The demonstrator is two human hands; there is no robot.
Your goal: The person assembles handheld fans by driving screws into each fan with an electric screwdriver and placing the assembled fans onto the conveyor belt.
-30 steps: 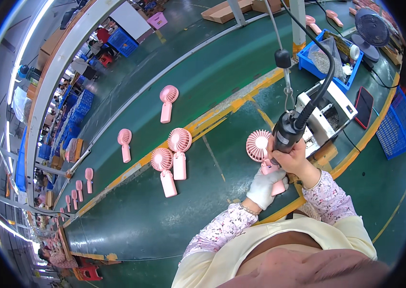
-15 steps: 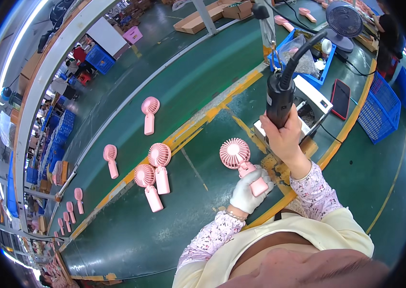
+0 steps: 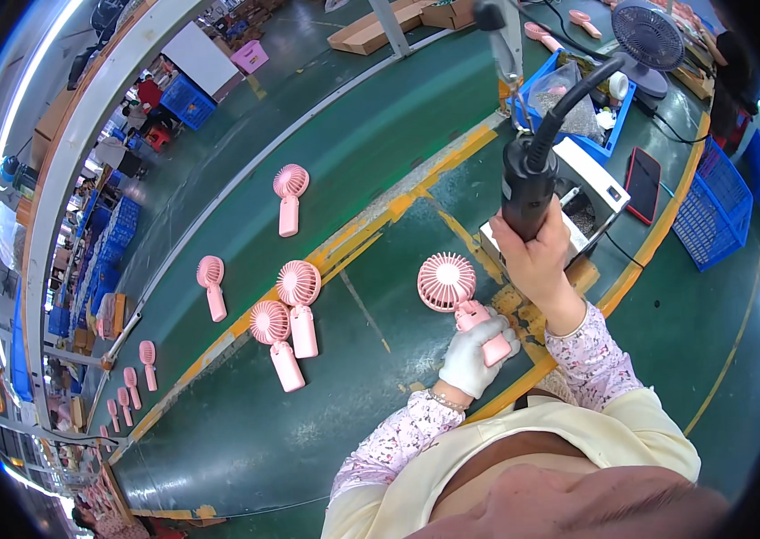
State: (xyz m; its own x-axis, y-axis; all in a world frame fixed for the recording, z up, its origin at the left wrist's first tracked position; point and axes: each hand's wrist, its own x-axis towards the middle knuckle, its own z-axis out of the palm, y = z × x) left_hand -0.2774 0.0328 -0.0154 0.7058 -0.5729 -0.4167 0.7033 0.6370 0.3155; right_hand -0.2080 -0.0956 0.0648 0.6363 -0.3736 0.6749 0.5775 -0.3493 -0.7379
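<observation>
My left hand [image 3: 466, 366], in a white glove, is wrapped round the handle of a pink handheld fan [image 3: 446, 282]. The fan's round grille points away from me over the green worktop, left of my right hand. My bare right hand [image 3: 537, 260] grips a black electric screwdriver [image 3: 524, 187] with a thick black cord curving out of its top. The screwdriver is held upright to the right of the fan; its tip is hidden behind my hand. Two more pink fans lie side by side on the left, a far one [image 3: 299, 284] and a near one [image 3: 286, 366].
On the green conveyor belt [image 3: 366, 148] lie several pink fans, one [image 3: 289, 193] nearest its middle. Behind my right hand stand a white box-like device [image 3: 591, 173], a red-edged phone [image 3: 642, 185] and a blue parts tray [image 3: 615, 135]. A dark desk fan [image 3: 648, 40] stands at the far right.
The fans on the belt have shifted, the larger ones away from me and slightly right. My left hand with its fan has moved slightly right; my right hand still grips the screwdriver.
</observation>
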